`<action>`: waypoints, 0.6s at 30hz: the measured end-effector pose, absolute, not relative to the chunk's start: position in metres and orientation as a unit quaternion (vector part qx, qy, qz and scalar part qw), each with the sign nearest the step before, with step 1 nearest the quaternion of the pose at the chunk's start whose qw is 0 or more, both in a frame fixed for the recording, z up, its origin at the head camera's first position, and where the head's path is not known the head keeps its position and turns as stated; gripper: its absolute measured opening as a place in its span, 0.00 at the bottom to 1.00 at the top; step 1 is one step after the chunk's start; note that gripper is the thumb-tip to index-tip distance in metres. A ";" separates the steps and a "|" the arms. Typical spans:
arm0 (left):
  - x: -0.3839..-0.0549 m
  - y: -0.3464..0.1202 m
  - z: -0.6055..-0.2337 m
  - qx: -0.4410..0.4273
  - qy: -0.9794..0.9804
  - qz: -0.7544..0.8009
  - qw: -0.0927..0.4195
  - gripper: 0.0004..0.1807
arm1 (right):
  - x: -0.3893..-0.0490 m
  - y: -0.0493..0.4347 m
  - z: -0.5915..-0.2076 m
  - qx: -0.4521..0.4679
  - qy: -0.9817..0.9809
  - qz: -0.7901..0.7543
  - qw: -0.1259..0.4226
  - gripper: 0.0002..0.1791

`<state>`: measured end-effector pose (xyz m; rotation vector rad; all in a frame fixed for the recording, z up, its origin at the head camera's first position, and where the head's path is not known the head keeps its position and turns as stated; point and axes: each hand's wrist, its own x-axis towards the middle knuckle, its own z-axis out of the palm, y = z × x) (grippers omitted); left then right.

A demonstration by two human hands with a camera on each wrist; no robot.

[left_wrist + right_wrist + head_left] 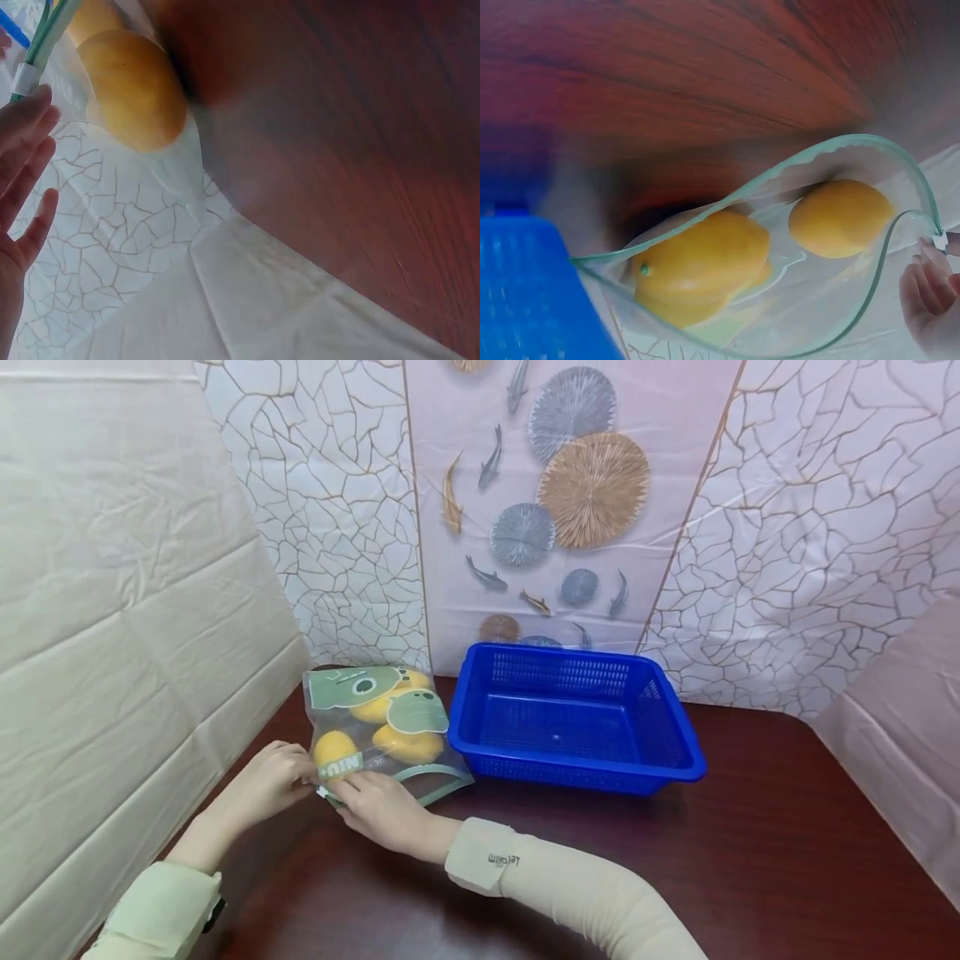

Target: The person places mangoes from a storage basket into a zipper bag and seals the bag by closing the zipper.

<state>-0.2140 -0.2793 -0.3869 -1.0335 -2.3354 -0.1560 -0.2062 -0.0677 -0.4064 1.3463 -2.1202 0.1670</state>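
Observation:
A clear zip bag (pixel 386 766) with green printed patches lies on the table, several yellow fruits (pixel 701 262) inside. Its green-edged mouth faces the person and gapes in the right wrist view. At the mouth's left corner sits a white zip slider (pixel 940 240). My left hand (pixel 279 777) pinches this slider between thumb and finger. Just to its right, my right hand (pixel 386 814) grips the bag's near edge, its fingertips partly hidden. One fruit (pixel 135 90) shows through the plastic beside the left hand in the left wrist view.
A blue plastic basket (pixel 577 768) with perforated walls stands right of the bag, close against it. The dark reddish-brown table (pixel 787 843) is bounded by patterned cloth (pixel 345 527) behind and pale cloth panels at both sides.

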 end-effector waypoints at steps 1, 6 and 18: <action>-0.215 -0.278 -0.386 -0.388 -0.874 -0.062 0.287 0.23 | -0.207 -0.069 -0.406 0.503 -0.806 0.062 0.305 0.19; -0.220 -0.271 -0.386 -0.403 -0.863 -0.088 0.291 0.24 | -0.209 -0.076 -0.410 0.492 -0.805 0.050 0.327 0.14; -0.227 -0.266 -0.385 -0.420 -0.855 -0.132 0.273 0.23 | -0.220 -0.084 -0.417 0.482 -0.775 0.025 0.407 0.03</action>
